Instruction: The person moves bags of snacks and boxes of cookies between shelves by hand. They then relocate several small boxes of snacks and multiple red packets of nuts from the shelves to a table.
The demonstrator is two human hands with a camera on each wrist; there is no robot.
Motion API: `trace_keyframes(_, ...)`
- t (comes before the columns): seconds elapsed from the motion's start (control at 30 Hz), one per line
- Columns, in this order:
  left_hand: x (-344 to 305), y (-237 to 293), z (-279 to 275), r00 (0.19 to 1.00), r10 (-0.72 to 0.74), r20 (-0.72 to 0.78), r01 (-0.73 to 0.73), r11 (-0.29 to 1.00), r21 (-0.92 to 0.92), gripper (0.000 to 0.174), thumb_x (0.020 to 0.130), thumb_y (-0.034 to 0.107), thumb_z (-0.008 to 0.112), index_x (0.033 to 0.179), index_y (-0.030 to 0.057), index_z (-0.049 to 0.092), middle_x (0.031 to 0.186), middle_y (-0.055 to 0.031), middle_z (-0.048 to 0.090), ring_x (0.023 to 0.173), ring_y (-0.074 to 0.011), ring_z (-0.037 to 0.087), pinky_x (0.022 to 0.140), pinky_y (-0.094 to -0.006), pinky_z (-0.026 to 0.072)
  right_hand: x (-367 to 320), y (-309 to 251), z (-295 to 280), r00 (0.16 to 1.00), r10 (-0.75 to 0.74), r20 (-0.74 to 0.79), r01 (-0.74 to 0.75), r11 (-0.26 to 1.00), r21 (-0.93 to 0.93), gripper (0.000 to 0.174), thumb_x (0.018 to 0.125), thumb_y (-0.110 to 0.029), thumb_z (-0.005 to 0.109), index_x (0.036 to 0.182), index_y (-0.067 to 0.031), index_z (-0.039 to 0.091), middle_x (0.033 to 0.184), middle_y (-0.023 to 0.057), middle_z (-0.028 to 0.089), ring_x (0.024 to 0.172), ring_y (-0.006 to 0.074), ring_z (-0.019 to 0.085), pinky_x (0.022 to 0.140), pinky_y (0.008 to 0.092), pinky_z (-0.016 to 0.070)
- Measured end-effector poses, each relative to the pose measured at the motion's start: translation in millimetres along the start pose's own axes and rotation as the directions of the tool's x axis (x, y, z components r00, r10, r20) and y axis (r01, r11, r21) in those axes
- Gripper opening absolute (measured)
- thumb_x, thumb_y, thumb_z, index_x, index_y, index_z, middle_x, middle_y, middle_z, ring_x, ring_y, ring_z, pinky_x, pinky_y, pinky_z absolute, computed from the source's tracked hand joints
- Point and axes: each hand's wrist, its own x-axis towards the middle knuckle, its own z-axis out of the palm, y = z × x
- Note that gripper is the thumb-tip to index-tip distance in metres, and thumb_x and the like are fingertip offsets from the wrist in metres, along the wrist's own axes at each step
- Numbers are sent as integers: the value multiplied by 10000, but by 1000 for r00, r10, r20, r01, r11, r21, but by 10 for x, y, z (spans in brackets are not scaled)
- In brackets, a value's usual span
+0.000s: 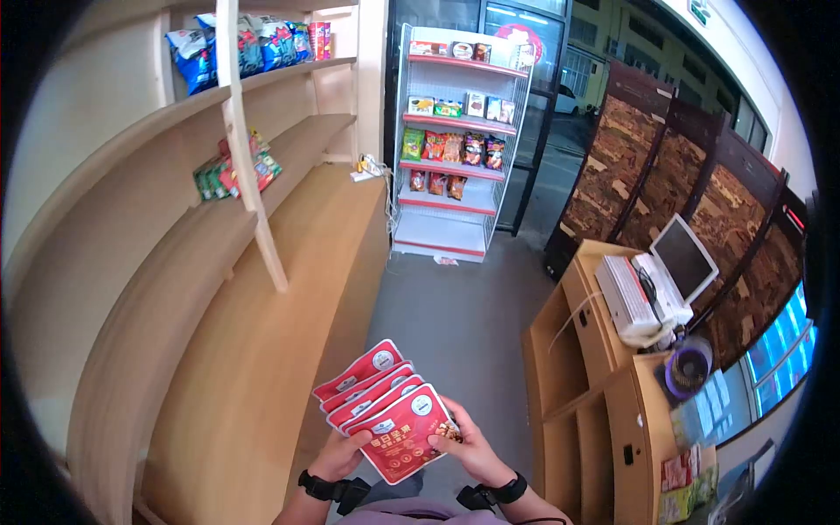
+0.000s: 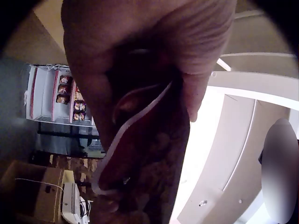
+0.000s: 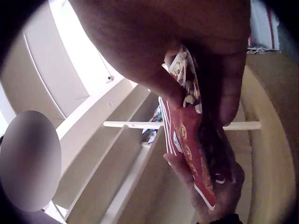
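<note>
Several flat red snack packets with white edges are fanned out in front of the body, overlapping one another. The left hand grips the stack at its lower left, thumb on the front. On the right side, the right hand pinches the frontmost packet, its thumb over the printed nuts. In the right wrist view, the right thumb and fingers hold the packet edge from both sides, with the left hand at the far end. The left wrist view shows the packets dark under the left palm.
Wooden shelves run along the left, with blue snack bags above and green and red packs lower. A white display rack stands ahead. At right is a wooden desk with a laptop-like screen.
</note>
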Motion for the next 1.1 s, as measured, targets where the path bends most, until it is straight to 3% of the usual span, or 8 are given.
trace_keyframes(0.07,639,102,-1,999,4,34,-3,1000,-22,663,807,319,718,1320,73,378,1303,-63,492,1194,-196,483,988,-376,427,502,-187,-216,1000,-6,-15,6,1000,-1,674,850,-83,653,1408,-68,275,1296,59,449,1167,131,454,974,312,402)
trace_keyframes(0.13,1235,219,39,971,69,229,-64,998,-28,770,807,517,635,1364,79,334,1365,-74,441,1240,-202,446,1024,-396,392,917,-339,-413,996,-63,-65,61,998,-25,664,843,-49,646,1401,-67,287,1288,52,460,1151,129,467,972,309,401)
trace_keyframes(0.27,2105,524,314,973,93,213,-101,994,30,939,720,717,503,1403,114,274,1412,-49,396,1271,-203,418,1034,-420,382,1662,-577,-736,990,-63,-128,77,991,111,670,838,-27,637,1405,-67,281,1282,56,469,1156,141,470,971,312,401)
trace_keyframes(0.37,2797,489,94,987,2,158,3,999,-34,896,749,733,416,1404,137,278,1416,-36,396,1282,-197,409,1031,-424,383,2335,-591,-984,991,-51,-122,66,990,122,665,833,-36,644,1395,-65,290,1276,61,476,1163,140,467,969,313,401)
trace_keyframes(0.7,4835,889,-317,966,127,-227,-146,987,-69,667,921,608,282,1385,130,316,1372,-38,454,1258,-193,437,1019,-420,386,5027,-936,-1709,990,51,129,-67,990,127,595,849,-45,605,1371,-87,321,1249,49,492,1126,138,493,938,310,417)
trace_keyframes(0.87,5385,1417,-374,805,277,-525,-309,951,27,657,946,585,217,1390,108,305,1378,-52,443,1264,-206,431,1038,-415,365,6374,-1151,-1541,921,175,349,-218,972,87,477,862,-54,606,1287,-87,390,1162,20,530,1037,116,514,896,287,425)
trace_keyframes(1.0,5646,1691,-649,697,376,-611,-410,908,91,687,935,603,177,1399,111,294,1408,-84,403,1290,-244,399,1064,-443,342,7190,-1073,-1262,828,230,512,-333,936,117,420,865,-45,600,1234,-83,404,1134,20,536,1031,116,517,885,290,432)
trace_keyframes(1.1,5852,1935,-829,689,409,-599,-363,909,204,642,939,541,348,1397,94,290,1363,-64,440,1241,-207,438,995,-388,398,7674,-1045,-1027,807,284,518,-428,885,182,407,861,-35,603,1212,-82,403,1127,26,537,1018,114,523,870,287,440)
